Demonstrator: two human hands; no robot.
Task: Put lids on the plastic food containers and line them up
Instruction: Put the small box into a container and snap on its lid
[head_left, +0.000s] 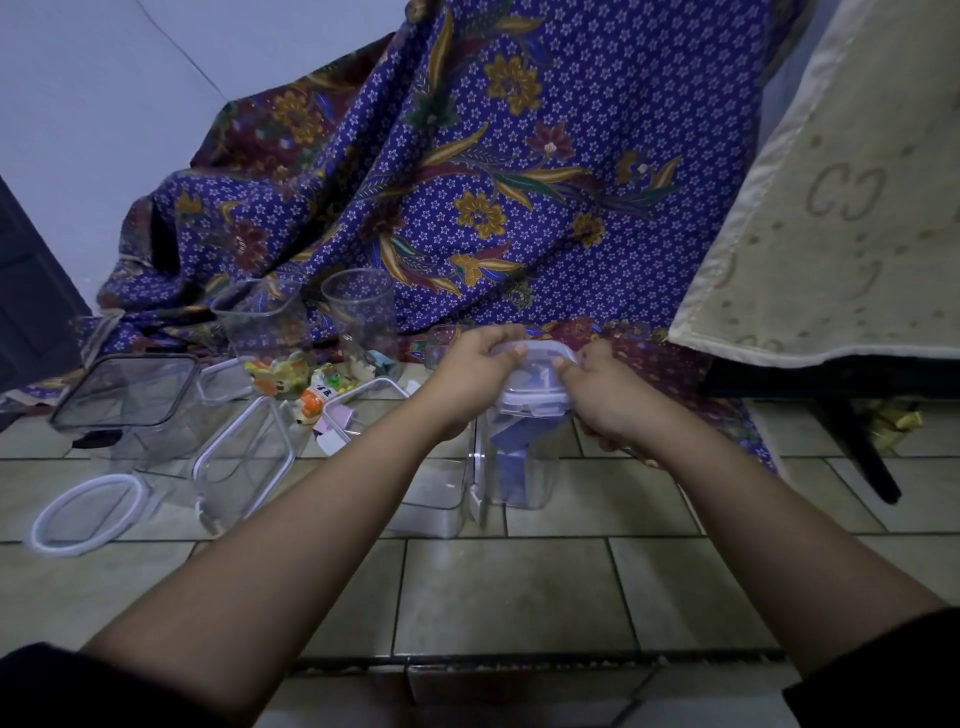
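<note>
A tall clear container (524, 462) stands on the tiled floor at centre, with a clear lid with pale purple clips (535, 382) on its top. My left hand (467, 376) grips the lid's left edge, fingers over its far rim. My right hand (608, 395) holds the lid's right side, thumb on top. To the left stand a container with a white-rimmed lid (244, 457) and a dark-rimmed one (130, 400). Two open clear containers (262, 317) (361, 312) stand at the back. A loose round white-rimmed lid (85, 514) lies at the far left.
Blue flowered cloth (467, 182) drapes behind the containers. A beige cloth (841, 208) covers a dark-legged table at the right. Small colourful toys (301, 384) lie between the containers. Another clear container (431, 499) sits low beside the central one.
</note>
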